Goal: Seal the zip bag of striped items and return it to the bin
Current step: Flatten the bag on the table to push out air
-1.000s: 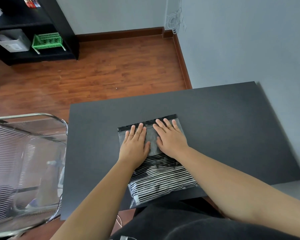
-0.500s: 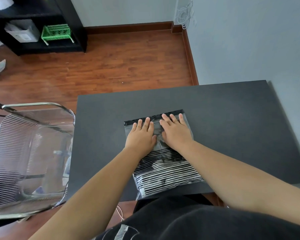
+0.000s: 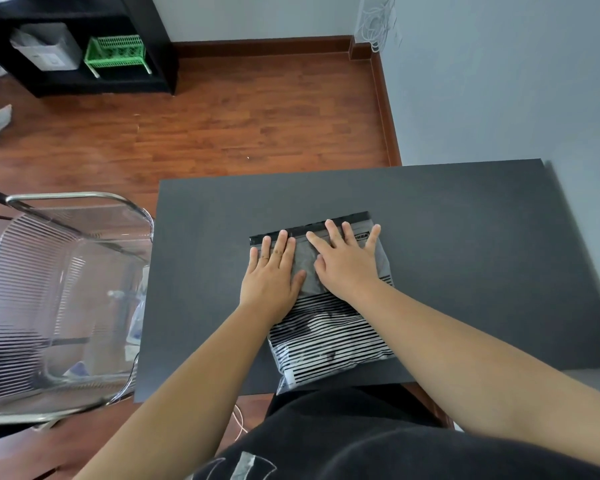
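A clear zip bag (image 3: 329,344) holding black-and-white striped items lies on the dark table (image 3: 465,254), its black zip strip (image 3: 298,232) at the far end and its near end overhanging the table's front edge. My left hand (image 3: 272,275) lies flat on the bag's upper left part, fingers straight, tips at the strip. My right hand (image 3: 347,261) presses flat on the upper right part with fingers spread, tips reaching the strip. The clear bin (image 3: 63,299) stands left of the table.
The bin has a metal rim and several items inside. A black shelf (image 3: 84,46) with a green basket (image 3: 116,55) stands at the far left across the wooden floor. A grey wall runs along the table's right side.
My right hand has slid to the right along the top of the bag and its fingers have spread. My left hand stays flat in about the same place.
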Demonstrator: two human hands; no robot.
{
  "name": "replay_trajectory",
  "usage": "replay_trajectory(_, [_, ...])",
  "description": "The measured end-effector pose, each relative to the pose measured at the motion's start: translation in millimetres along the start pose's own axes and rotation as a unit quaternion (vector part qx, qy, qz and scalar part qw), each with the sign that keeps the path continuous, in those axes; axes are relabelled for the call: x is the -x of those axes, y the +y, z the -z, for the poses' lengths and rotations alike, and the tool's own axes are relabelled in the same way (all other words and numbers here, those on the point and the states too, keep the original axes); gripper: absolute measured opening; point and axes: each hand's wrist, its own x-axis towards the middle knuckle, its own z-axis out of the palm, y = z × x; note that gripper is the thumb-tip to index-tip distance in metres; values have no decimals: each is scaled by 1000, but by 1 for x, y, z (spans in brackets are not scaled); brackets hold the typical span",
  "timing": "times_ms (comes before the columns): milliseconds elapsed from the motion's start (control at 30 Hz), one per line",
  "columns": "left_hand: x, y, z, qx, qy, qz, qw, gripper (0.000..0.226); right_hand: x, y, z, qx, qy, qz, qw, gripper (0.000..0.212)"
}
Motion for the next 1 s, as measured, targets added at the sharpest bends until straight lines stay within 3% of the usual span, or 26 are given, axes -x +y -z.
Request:
replay_trajectory(367, [-4,-9,8,-68,-18,-20,997,68,-6,6,-5,79,26,47,995,57])
replay_trajectory(1000, [23,-29,0,-44,15,53,998,67,-3,69,-14,-47,51,-157,985,53])
